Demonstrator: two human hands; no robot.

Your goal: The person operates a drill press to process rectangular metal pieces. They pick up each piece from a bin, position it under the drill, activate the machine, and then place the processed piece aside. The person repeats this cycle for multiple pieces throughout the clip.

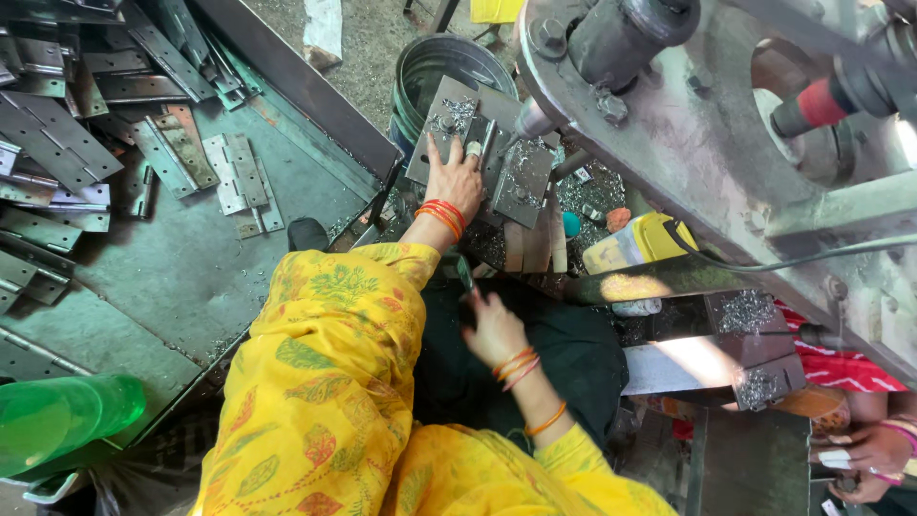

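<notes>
Metal bucket (pixel 449 72) behind hinge plate (pixel 482 148)

Grey-green metal workbench (pixel 181 277), steel hinges (pixel 239 172) heaped and scattered across it, green plastic bottle (pixel 57 420) at its near edge

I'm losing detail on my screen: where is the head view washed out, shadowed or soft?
Head view: sunlight glares off the yellow container and the bright plate lower right; the dark lap area around the right hand sits in deep shadow; the left hand on the hinge plate is evenly lit and sharp; the green bottle at the lower left edge looks soft.
</notes>
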